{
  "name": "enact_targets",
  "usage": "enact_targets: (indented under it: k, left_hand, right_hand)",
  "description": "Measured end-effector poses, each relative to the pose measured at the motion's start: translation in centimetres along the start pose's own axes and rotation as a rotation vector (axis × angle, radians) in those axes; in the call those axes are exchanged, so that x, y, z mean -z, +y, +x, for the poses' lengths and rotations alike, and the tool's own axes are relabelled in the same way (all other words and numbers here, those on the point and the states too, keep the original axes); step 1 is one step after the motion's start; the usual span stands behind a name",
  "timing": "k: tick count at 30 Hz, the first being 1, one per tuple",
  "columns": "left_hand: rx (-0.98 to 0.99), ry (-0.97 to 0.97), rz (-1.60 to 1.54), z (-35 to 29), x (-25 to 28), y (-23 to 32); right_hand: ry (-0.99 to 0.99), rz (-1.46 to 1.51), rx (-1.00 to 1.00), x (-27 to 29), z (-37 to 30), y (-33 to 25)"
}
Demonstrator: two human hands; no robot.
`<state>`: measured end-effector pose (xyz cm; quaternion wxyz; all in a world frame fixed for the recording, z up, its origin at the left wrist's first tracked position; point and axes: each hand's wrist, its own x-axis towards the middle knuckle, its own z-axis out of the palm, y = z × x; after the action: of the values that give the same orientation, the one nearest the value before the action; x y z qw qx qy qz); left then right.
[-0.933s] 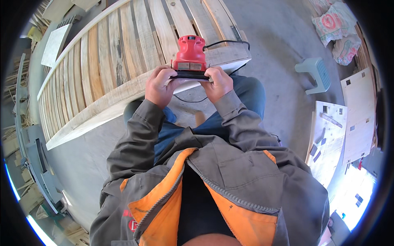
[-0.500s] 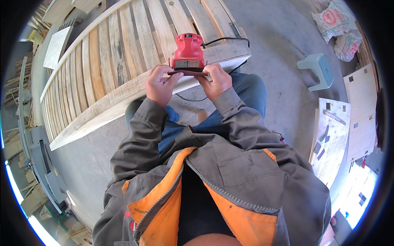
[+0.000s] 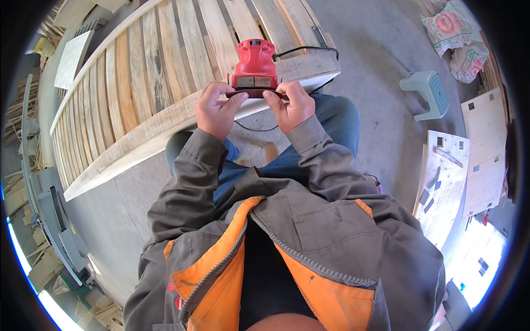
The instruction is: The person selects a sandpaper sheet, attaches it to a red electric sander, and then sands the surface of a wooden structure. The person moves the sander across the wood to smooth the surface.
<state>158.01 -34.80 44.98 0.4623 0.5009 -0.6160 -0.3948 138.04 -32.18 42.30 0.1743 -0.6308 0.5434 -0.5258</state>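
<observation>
A red electric sander (image 3: 255, 58) lies at the near edge of a slatted wooden frame (image 3: 152, 71), its base toward me. Across that base runs a dark reddish-brown strip of sandpaper (image 3: 255, 94). My left hand (image 3: 215, 113) pinches the strip's left end, thumb on the near face and fingers behind. At the right end, my right hand (image 3: 295, 110) grips the sandpaper the same way. Part of the fingers of both hands is hidden behind the strip and the sander. A black cord (image 3: 298, 50) leaves the sander's right side.
A green-grey plastic stool (image 3: 428, 94) stands on the concrete floor to the right. Beyond it are printed sacks (image 3: 452, 33) and pale wooden panels with cut-outs (image 3: 444, 176). Timber pieces and a long metal machine rail (image 3: 27, 149) line the left side.
My right thumb has shifted inward onto the near face of the sandpaper. Both hands and the sander appear slightly higher in the view.
</observation>
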Motion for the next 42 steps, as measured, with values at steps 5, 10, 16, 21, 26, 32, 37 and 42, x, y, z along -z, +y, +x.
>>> enact_targets:
  k: [5, 10, 16, 21, 26, 32, 37, 42]
  left_hand:
    - [0.017, 0.036, -0.008, 0.2, -0.2, -0.4]
    - [0.183, 0.093, -0.215, -0.1, -0.7, -1.2]
    - [0.198, 0.138, -0.327, -0.3, -1.3, -0.9]
    - [0.164, 0.187, -0.323, -0.6, -1.8, -0.4]
    - [0.194, 0.189, -0.357, -0.6, -1.9, -0.1]
    - [0.2, 0.181, -0.354, -0.7, -1.9, -0.2]
    - [0.23, 0.201, -0.36, -1.2, -2.1, -0.4]
    - [0.264, 0.222, -0.38, -1.1, -2.1, -0.2]
  right_hand:
    - [-0.012, 0.024, -0.064, -0.1, 0.0, 0.0]
    - [-0.023, 0.035, -0.176, -0.2, -0.4, 0.0]
    - [0.006, 0.102, -0.332, -0.4, -0.5, -0.2]
    - [-0.035, 0.14, -0.392, 0.0, -0.3, 0.0]
    - [-0.124, 0.397, -0.5, 1.3, 0.1, 0.8]
    - [-0.111, 0.319, -0.418, 2.4, 1.1, 0.5]
    - [-0.125, 0.213, -0.402, 2.7, 0.7, -0.6]
    - [-0.109, 0.368, -0.543, 1.9, -0.4, -1.3]
